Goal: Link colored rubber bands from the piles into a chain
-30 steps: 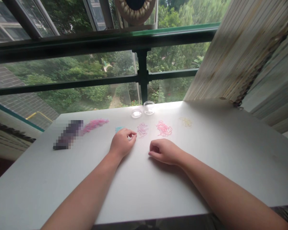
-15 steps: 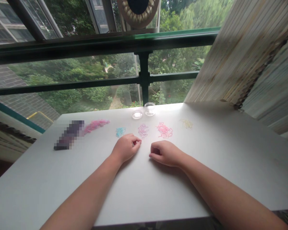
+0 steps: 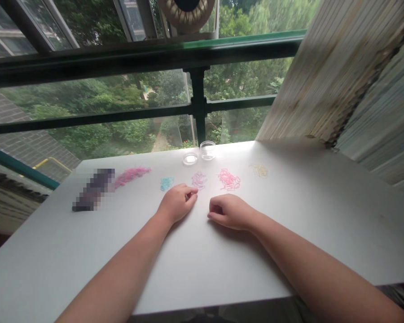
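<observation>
My left hand [image 3: 179,202] rests on the white table [image 3: 195,260], its fingers curled together just below the teal pile [image 3: 167,183] and the purple pile [image 3: 199,180] of small loops. Whatever its fingertips may hold is too small to make out. To its right, my right hand [image 3: 229,211] lies on its side, loosely curled, with a hollow between thumb and fingers and nothing visible there. Beyond it sits a pile of pink loops [image 3: 229,180], and farther right a pale yellow pile [image 3: 260,170].
A round clear container [image 3: 208,151] and a shallow clear dish [image 3: 190,158] stand at the table's back edge. On the left lie a pink-purple heap [image 3: 133,176] and a pixelated dark object [image 3: 94,189]. Behind are a green railing [image 3: 148,58] and a striped curtain [image 3: 299,76].
The whole view has shifted slightly. Both hands keep nearly the same places and poses, with my left fingertips slightly closer to the purple pile.
</observation>
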A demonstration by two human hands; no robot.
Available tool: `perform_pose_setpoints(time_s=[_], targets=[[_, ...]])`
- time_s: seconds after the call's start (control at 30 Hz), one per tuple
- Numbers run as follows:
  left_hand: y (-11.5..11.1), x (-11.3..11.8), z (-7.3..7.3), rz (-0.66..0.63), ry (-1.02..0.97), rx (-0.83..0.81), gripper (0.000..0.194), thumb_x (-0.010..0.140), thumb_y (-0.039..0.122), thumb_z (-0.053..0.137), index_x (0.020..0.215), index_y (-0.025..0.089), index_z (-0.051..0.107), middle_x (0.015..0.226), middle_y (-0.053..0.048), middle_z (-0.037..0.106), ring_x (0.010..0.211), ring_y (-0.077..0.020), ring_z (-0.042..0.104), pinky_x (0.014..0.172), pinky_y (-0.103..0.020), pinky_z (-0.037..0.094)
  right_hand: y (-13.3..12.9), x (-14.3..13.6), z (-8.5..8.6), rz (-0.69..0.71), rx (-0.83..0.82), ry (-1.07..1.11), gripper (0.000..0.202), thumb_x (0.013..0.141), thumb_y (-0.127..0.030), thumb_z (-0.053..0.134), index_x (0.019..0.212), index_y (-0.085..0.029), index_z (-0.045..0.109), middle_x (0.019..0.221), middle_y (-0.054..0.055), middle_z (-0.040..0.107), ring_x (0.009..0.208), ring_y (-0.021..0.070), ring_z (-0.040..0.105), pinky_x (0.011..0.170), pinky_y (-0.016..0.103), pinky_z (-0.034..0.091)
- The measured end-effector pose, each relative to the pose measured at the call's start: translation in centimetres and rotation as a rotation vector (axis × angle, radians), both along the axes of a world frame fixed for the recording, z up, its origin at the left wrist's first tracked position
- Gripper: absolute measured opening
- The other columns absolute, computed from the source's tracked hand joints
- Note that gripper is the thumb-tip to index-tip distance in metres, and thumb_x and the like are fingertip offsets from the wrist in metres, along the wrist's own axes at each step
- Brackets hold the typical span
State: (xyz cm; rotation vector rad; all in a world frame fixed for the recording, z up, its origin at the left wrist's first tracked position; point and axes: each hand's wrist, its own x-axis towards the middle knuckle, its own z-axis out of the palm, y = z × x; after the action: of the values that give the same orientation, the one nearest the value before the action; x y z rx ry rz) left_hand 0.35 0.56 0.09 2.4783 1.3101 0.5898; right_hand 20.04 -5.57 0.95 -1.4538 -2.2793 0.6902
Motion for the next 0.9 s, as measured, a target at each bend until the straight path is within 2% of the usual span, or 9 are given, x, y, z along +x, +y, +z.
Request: perform_pose_setpoints(time_s=[0.63, 0.9], targets=[[0.7, 0.88, -0.53, 0.058, -0.031, 0.001, 0.029, 0.082, 0.032, 0.048, 0.1, 0.023, 0.068, 0.081, -0.004, 0.061, 0.076, -0.0173, 0.057, 0.069, -0.028, 0.045, 0.12, 0.06, -0.04, -0.007, -0.001, 0.003, 0.008, 0.075, -0.024, 0.058, 0.071, -0.018, 0.058, 0.065, -0.001, 0.06, 0.056, 0.0094, 0.046, 0.054, 0.021, 0.031], [0.24, 0.82, -0.17, 0.025, -0.036, -0.006, 0.027, 0.081, 0.032, 0.049, 0.098, 0.023, 0.069, 0.08, -0.004, 0.062, 0.076, -0.0173, 0.057, 0.068, -0.028, 0.044, 0.17, 0.1, -0.18, -0.011, -0.007, 0.016, 0.008, 0.075, -0.024, 0.057, 0.072, -0.018, 0.059, 0.065, -0.001, 0.06, 0.057, 0.0096, 0.047, 0.055, 0.022, 0.032]])
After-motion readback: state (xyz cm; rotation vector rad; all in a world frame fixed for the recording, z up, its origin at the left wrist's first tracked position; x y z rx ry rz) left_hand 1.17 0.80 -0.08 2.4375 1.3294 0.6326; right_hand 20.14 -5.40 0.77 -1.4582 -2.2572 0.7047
